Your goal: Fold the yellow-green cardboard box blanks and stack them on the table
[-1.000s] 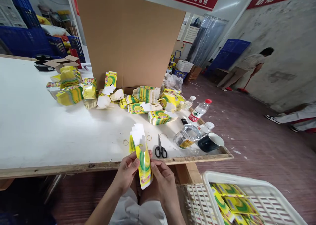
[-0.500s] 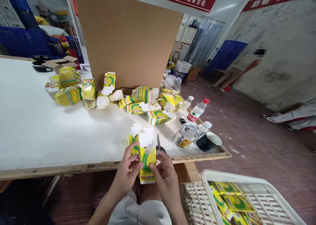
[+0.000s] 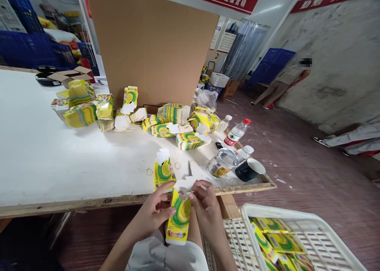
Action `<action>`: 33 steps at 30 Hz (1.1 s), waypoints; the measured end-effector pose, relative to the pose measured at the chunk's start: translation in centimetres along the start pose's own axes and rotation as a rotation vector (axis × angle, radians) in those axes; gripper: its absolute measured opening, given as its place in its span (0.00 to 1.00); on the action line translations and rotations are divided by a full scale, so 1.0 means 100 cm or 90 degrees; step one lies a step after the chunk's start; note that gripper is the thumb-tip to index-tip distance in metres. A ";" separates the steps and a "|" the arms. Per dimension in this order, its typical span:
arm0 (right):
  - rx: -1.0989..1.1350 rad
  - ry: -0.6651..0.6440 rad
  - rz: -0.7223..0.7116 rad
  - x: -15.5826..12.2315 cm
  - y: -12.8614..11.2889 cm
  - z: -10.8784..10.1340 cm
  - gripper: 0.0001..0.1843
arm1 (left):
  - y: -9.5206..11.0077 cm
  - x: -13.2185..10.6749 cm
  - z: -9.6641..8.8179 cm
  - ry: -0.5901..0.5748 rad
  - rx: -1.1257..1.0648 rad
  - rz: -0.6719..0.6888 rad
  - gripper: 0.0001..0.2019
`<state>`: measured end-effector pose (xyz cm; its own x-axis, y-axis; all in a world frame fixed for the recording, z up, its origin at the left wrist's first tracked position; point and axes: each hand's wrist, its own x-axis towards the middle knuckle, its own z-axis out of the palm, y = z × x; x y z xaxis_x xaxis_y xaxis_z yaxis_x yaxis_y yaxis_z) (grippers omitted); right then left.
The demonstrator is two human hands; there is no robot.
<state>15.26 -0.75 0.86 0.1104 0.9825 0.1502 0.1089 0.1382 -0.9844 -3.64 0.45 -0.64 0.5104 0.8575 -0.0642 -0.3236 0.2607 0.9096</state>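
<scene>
A small yellow and green carton stands upright just in front of the table edge, held by both hands. My left hand grips its left side with fingers wrapped round. My right hand pinches the white top flaps, which are folded down over the opening. A second flat carton stands on the white table right behind my hands. Piles of the same flat cartons lie further back.
A white plastic crate with finished cartons sits at the lower right. Scissors, a glass jar, a dark mug and water bottles occupy the table's right corner. A tall cardboard sheet stands behind. A person moves by the far wall.
The flat carton was opened into a box shape and lowered toward my lap. Its white top flaps, upright before, are now folded down under my right fingers.
</scene>
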 end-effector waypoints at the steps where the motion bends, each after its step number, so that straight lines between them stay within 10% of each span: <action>1: 0.011 0.024 0.002 0.000 0.000 -0.001 0.17 | 0.000 0.001 0.000 0.011 0.017 0.003 0.27; 8: -0.117 -0.090 0.041 0.003 -0.004 -0.007 0.19 | -0.005 0.006 0.003 0.036 0.083 0.055 0.22; 33: -0.344 -0.024 -0.018 -0.002 0.017 0.018 0.20 | -0.013 0.006 0.000 0.038 0.116 0.056 0.26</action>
<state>13.65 -0.50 -0.99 0.0660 0.9844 0.1632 0.6045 0.0906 -0.7914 -2.92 0.59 -1.83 0.4371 0.8994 -0.0011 -0.2120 0.1042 0.9717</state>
